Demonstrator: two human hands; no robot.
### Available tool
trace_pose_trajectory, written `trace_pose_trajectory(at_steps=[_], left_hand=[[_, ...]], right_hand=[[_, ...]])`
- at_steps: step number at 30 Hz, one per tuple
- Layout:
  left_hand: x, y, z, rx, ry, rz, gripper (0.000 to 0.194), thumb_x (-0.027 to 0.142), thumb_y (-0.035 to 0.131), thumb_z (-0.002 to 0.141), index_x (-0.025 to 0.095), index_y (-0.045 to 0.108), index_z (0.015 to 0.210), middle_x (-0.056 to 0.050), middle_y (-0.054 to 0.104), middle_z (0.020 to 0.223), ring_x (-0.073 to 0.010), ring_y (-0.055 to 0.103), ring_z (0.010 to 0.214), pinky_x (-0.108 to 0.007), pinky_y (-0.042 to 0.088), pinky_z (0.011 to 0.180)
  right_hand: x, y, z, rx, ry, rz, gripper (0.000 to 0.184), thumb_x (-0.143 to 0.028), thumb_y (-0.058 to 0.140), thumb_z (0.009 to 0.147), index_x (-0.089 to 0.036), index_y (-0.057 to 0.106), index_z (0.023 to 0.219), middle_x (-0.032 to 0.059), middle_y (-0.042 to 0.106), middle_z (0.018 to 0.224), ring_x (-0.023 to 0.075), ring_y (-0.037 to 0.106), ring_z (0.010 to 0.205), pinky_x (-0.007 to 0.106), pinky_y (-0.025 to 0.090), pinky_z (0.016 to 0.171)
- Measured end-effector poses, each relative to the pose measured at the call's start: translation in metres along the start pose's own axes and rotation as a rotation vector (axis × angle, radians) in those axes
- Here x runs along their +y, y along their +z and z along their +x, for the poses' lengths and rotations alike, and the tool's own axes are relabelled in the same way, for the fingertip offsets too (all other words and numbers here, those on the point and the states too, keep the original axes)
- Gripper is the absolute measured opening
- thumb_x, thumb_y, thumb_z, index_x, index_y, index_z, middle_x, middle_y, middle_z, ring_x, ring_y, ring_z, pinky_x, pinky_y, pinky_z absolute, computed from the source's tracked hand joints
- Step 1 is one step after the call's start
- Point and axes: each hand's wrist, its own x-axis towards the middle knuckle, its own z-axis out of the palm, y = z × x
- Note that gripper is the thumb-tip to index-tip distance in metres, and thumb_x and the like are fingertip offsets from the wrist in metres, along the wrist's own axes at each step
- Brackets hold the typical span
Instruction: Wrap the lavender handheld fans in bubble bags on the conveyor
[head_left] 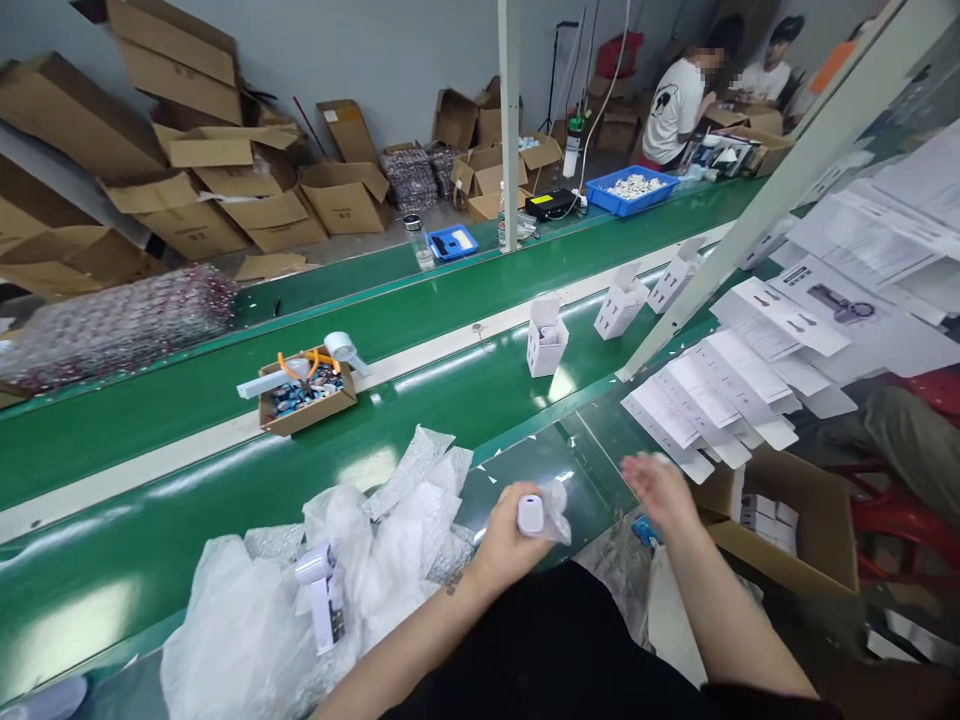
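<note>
My left hand [504, 543] is closed round a small white cylindrical device [531, 514] still partly in a clear plastic bag [556, 508], held over the near edge of the green belt [225, 500]. My right hand [660, 487] is blurred by motion, reaching toward fanned flat white cartons [697, 410]; nothing shows in it. Left of my arm lies a heap of empty clear bags and bubble wrap [360, 560] with another white device [319, 590] on it.
Three upright white cartons [547, 337] ride the belt. A small cardboard box [306, 393] holds pliers and tape. An open brown box [795, 530] sits below right. Printed sheets [847, 290] fill the right. A white post [509, 120] stands mid-belt. Other people sit far back.
</note>
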Motion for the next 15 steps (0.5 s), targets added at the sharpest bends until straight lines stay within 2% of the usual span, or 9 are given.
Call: trace_pose_trajectory(at_steps=[2,4,7,9,11,15], left_hand=[[0.003,-0.005,0.003,0.044,-0.118,-0.148,0.042,0.02,0.066,0.064,0.022,0.046,0.101,0.001,0.055,0.084,-0.0141,0.053,0.072,-0.026,0.043,0.065],[0.005,-0.013,0.003,0.064,-0.173,-0.256,0.051,0.018,0.066,0.063,0.022,0.041,0.107,0.002,0.053,0.084,-0.0123,0.052,0.068,-0.023,0.042,0.061],[0.005,-0.025,0.0,0.121,-0.199,-0.34,0.065,0.018,0.068,0.061,0.023,0.038,0.117,0.002,0.054,0.088,-0.0119,0.052,0.067,-0.023,0.041,0.061],[0.004,-0.033,-0.004,0.155,-0.22,-0.379,0.071,0.019,0.07,0.062,0.024,0.037,0.125,0.002,0.055,0.087,-0.0119,0.052,0.067,-0.023,0.041,0.061],[0.001,-0.044,-0.01,0.158,-0.255,-0.436,0.069,0.023,0.071,0.064,0.022,0.04,0.126,0.002,0.055,0.082,-0.0115,0.051,0.066,-0.022,0.04,0.06],[-0.004,-0.065,-0.018,0.124,-0.308,-0.611,0.048,0.03,0.072,0.064,0.017,0.054,0.107,0.002,0.053,0.074,-0.0094,0.047,0.059,-0.019,0.035,0.05]], right_hand=[[-0.016,-0.023,0.048,0.151,-0.042,0.019,0.036,-0.025,0.067,0.075,-0.026,0.04,0.098,-0.0086,0.056,0.069,0.0083,0.061,0.063,0.025,0.055,0.066],[-0.025,-0.039,0.084,0.194,-0.013,0.002,0.035,-0.03,0.067,0.076,-0.026,0.039,0.096,-0.0079,0.054,0.072,0.0087,0.06,0.061,0.026,0.055,0.062],[-0.02,-0.047,0.111,0.202,0.057,-0.049,0.033,-0.037,0.068,0.075,-0.024,0.041,0.09,-0.0028,0.055,0.081,0.0103,0.059,0.062,0.03,0.055,0.058],[-0.009,-0.045,0.11,0.191,0.08,-0.093,0.034,-0.041,0.069,0.074,-0.024,0.042,0.087,-0.0009,0.054,0.086,0.011,0.058,0.065,0.033,0.055,0.058],[0.005,-0.041,0.099,0.16,0.077,-0.148,0.038,-0.043,0.072,0.068,-0.023,0.044,0.084,0.001,0.053,0.088,0.0147,0.059,0.071,0.039,0.055,0.06],[0.033,-0.024,0.05,0.094,-0.067,-0.276,0.043,-0.047,0.076,0.058,-0.021,0.048,0.076,0.0048,0.053,0.089,0.025,0.057,0.092,0.045,0.053,0.073]])
